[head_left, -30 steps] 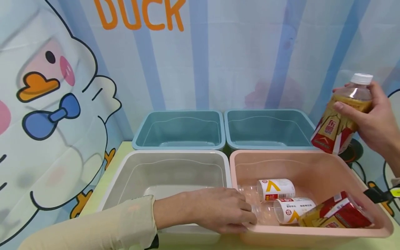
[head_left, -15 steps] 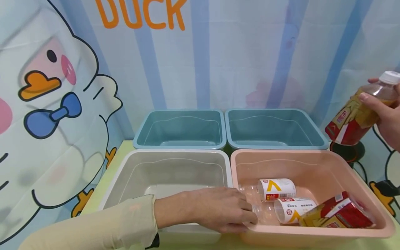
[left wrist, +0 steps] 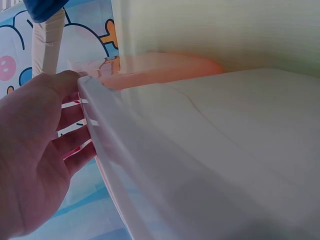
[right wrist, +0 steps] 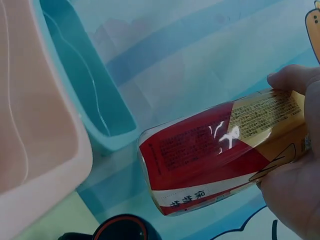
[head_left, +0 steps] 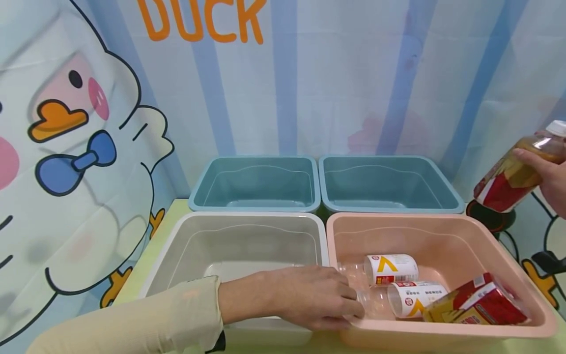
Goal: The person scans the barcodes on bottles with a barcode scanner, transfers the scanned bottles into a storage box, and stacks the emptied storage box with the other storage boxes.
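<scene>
My right hand (head_left: 552,182) grips a plastic drink bottle (head_left: 515,177) around its upper part at the far right. The bottle has a gold and red label and a white cap, and it tilts with its base down and to the left. In the right wrist view, thumb and fingers wrap the gold end of the bottle (right wrist: 205,155). My left hand (head_left: 305,297) holds the front left rim of the pink bin (head_left: 451,327), its fingers curled over the edge. The left wrist view shows the left hand (left wrist: 45,135) against a pale bin wall (left wrist: 200,150).
Inside the pink bin lie two clear bottles (head_left: 391,269) with white labels and a red and gold bottle (head_left: 479,302). A grey bin (head_left: 252,219) stands left of it. Two blue bins (head_left: 261,209) stand behind. A dark round object (head_left: 491,216) sits at the right.
My right hand has carried the bottle rightward, away from above the pink bin, then slightly lower. My left hand stays at the rim.
</scene>
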The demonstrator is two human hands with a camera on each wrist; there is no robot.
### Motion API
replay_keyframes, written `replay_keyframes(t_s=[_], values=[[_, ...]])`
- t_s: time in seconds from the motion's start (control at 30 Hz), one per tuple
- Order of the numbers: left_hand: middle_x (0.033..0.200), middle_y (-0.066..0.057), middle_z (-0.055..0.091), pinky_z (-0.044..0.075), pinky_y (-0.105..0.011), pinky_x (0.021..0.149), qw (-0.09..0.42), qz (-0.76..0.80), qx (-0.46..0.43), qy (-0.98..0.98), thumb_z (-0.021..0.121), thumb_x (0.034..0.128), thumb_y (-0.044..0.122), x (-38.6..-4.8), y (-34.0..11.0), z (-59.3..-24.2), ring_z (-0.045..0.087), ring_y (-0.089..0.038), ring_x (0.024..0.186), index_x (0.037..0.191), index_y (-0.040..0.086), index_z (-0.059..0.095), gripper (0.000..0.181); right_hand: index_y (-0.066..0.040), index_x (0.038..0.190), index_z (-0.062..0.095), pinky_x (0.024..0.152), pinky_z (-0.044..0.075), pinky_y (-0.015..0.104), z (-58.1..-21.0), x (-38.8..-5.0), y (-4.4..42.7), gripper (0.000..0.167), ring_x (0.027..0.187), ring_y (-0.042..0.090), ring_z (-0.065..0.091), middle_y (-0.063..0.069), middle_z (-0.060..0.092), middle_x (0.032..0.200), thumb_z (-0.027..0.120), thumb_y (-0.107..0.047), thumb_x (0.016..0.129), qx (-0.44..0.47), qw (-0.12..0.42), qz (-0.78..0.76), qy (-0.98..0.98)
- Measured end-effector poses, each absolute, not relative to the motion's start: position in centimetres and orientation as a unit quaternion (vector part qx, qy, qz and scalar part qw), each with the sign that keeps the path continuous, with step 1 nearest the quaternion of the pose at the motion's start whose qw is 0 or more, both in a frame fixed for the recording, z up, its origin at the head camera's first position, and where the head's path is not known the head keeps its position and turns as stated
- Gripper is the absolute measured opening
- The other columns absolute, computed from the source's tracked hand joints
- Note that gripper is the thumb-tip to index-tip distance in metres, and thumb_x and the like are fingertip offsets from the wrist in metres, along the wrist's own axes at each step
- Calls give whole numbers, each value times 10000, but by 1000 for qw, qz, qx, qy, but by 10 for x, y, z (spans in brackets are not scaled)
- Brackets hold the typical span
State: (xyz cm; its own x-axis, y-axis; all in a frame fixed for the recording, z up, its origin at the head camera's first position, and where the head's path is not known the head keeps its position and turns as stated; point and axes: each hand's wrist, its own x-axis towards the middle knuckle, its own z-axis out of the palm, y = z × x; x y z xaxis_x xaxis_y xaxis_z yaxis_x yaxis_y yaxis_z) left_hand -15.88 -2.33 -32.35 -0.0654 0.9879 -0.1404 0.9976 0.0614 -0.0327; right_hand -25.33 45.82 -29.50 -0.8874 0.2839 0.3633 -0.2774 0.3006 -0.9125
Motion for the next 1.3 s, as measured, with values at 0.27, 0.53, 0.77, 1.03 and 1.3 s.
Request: replay_keyframes(t_s=[0.27,0.53,0.77,1.03,1.3], values=[[1187,130,715,422,-149,1052,44,-60,682,728,616,1095,347,-160,-23,-324,591,-34,1059,1387,255,689,315,-394,1676,167,1300,155,492,-311,-255,466,707,1392,154,341,-37,321,1673,571,-404,1095,-82,233,482,-840],[1198,132,715,418,-145,1054,43,-61,681,729,620,1093,351,-160,-23,-324,589,-32,1062,1387,257,687,316,-490,1572,181,1268,197,592,-324,-260,474,650,1414,329,333,124,265,1675,573,-520,1053,-105,203,471,-852],[1164,127,716,422,-140,1035,49,-49,684,727,623,1094,342,-161,-23,-324,588,-30,1038,1363,243,698,297,-496,1511,236,1202,255,708,-333,-262,478,606,1223,308,439,92,435,1444,580,-594,1021,-105,175,452,-868],[1172,129,716,421,-143,1038,41,-53,684,726,619,1095,345,-161,-23,-325,586,-33,1041,1364,246,696,297,-492,1513,257,1170,272,753,-347,-265,485,617,1086,138,407,-14,450,1323,604,-596,1014,-91,167,456,-869],[1147,131,710,434,-153,1026,32,-61,686,724,613,1099,340,-161,-23,-326,587,-33,1024,1363,245,695,292,-507,1490,255,1181,275,737,-351,-263,485,574,1057,116,407,-212,406,1201,606,-544,1038,-93,163,467,-864]])
